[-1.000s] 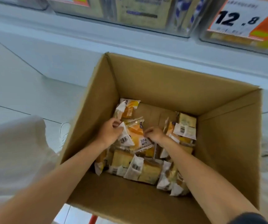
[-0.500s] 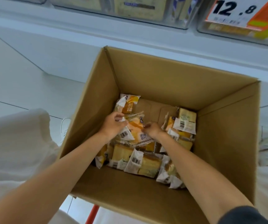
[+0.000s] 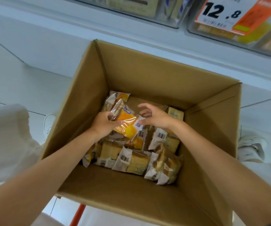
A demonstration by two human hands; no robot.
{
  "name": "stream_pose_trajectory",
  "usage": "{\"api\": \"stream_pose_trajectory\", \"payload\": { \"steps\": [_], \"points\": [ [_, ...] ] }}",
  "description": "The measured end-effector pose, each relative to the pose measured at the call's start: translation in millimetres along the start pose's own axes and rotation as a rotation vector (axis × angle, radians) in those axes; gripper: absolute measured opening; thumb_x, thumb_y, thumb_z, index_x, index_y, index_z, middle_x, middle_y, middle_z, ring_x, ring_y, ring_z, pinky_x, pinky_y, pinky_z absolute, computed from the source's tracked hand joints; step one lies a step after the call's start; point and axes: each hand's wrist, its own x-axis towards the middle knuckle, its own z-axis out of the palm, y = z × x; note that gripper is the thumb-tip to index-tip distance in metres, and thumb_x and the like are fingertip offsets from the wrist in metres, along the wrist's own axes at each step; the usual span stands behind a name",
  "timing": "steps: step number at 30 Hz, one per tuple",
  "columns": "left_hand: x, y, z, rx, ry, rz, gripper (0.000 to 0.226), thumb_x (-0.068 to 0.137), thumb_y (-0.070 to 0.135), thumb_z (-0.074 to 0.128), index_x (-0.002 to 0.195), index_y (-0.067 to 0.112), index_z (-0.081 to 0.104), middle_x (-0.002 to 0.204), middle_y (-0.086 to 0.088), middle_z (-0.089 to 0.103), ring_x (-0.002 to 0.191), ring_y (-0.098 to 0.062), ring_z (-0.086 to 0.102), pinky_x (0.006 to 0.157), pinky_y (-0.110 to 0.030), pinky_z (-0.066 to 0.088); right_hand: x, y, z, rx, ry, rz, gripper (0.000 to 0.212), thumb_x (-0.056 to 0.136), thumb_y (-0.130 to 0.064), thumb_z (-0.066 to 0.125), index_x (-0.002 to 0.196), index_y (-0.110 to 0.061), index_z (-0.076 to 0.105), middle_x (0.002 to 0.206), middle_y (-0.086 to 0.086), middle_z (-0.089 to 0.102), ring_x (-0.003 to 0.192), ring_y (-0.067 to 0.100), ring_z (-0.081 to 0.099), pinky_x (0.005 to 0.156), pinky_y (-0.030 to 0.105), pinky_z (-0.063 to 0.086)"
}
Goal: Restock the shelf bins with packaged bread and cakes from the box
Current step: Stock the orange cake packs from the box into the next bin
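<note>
Under the shelf bins [image 3: 147, 12] the box [image 3: 147, 75] sits open, cakes [image 3: 131, 160] heaped on its floor. Left hand [image 3: 104, 126] clutches a packet [image 3: 125, 117] above the heap (gathering a handful, I'd guess); right hand [image 3: 156, 117] spread, empty, ready to steady it.

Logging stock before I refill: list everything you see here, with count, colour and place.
cardboard box: one, brown, centre, open
bread and cake packets: many, yellow, orange and white, box bottom
orange packet: one, raised above the rest
shelf bins: at least two, clear, top edge
price tag: one, white and orange, top right
pole: one, orange-red, below the box
shoes: two, white, either side of the box
left hand: grips the orange packet
right hand: fingers loosely curved, beside that packet, holding nothing
</note>
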Motion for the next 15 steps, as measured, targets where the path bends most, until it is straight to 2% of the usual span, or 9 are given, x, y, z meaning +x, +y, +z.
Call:
{"api": "stream_pose_trajectory", "payload": {
  "steps": [2,4,7,10,11,12,13,14,15],
  "points": [
    [2.6,-5.1,-5.6,0.005,0.137,0.047,0.021,0.084,0.020,0.077,0.101,0.016,0.065,0.096,0.000,0.069,0.093,-0.021,0.067,0.076,-0.032,0.051,5.4,10.4,3.4,-0.117,0.026,0.079,0.077,0.084,-0.014,0.075,0.147,-0.030,0.033,0.148,0.001,0.042,0.138,0.018,0.038,0.107,0.031,0.036],
    [4.1,-7.0,-14.5,0.019,0.194,0.053,0.024,0.086,0.018,0.074,0.108,0.015,0.064,0.101,-0.002,0.069,0.093,-0.019,0.065,0.079,-0.033,0.052,13.5,24.4,11.3,-0.208,-0.030,0.143,0.085,0.086,-0.018,0.074,0.153,-0.028,0.023,0.158,0.000,0.029,0.144,0.018,0.028,0.111,0.030,0.029],
    [3.5,-12.7,-20.8,-0.004,0.207,0.054,0.026,0.088,0.017,0.072,0.112,0.014,0.063,0.101,0.001,0.067,0.093,-0.016,0.063,0.079,-0.032,0.051,26.5,39.3,30.1,-0.183,-0.152,0.197,0.102,0.081,-0.028,0.077,0.156,-0.029,0.009,0.163,-0.002,0.012,0.147,0.020,0.021,0.117,0.033,0.025],
    [-1.1,-15.9,-18.9,-0.063,0.172,0.057,0.022,0.090,0.016,0.070,0.108,0.021,0.060,0.096,0.010,0.064,0.091,-0.008,0.061,0.076,-0.025,0.049,40.7,46.7,44.4,-0.208,-0.203,0.195,0.109,0.082,-0.025,0.077,0.156,-0.023,-0.002,0.162,-0.001,0.010,0.148,0.022,0.017,0.113,0.028,0.025],
    [-1.6,-17.3,-17.5,-0.082,0.161,0.056,0.021,0.090,0.016,0.070,0.107,0.022,0.059,0.097,0.011,0.064,0.093,-0.008,0.062,0.079,-0.027,0.051,45.2,50.7,48.0,-0.224,-0.200,0.201,0.105,0.083,-0.023,0.076,0.157,-0.018,0.001,0.161,0.001,0.015,0.147,0.023,0.020,0.112,0.028,0.026],
    [-2.1,-17.9,-16.6,-0.101,0.154,0.055,0.021,0.090,0.016,0.070,0.106,0.023,0.059,0.099,0.009,0.065,0.095,-0.010,0.063,0.083,-0.030,0.052,50.1,55.4,50.7,-0.254,-0.188,0.221,0.094,0.084,-0.025,0.075,0.155,-0.013,0.014,0.156,0.002,0.027,0.144,0.025,0.028,0.109,0.030,0.032],
    [-2.3,-18.1,-15.8,-0.117,0.143,0.051,0.021,0.090,0.015,0.070,0.106,0.022,0.059,0.102,0.006,0.067,0.097,-0.011,0.064,0.086,-0.032,0.053,53.9,59.7,53.2,-0.293,-0.176,0.230,0.075,0.086,-0.028,0.074,0.148,-0.011,0.035,0.145,0.004,0.044,0.135,0.027,0.041,0.100,0.031,0.039],
    [-2.6,-17.2,-15.4,-0.129,0.132,0.046,0.022,0.090,0.015,0.070,0.108,0.022,0.059,0.105,0.004,0.068,0.098,-0.012,0.065,0.087,-0.032,0.054,56.5,64.3,55.1,-0.337,-0.161,0.221,0.054,0.087,-0.031,0.073,0.133,-0.011,0.054,0.128,0.006,0.058,0.122,0.029,0.054,0.087,0.030,0.045],
    [-2.2,-17.0,-14.7,-0.141,0.124,0.047,0.023,0.090,0.015,0.070,0.109,0.021,0.059,0.106,0.002,0.068,0.099,-0.012,0.065,0.088,-0.033,0.054,58.6,69.4,56.5,-0.383,-0.142,0.202,0.036,0.087,-0.031,0.072,0.115,-0.011,0.064,0.113,0.007,0.064,0.108,0.029,0.061,0.076,0.029,0.045]
  ]
}}
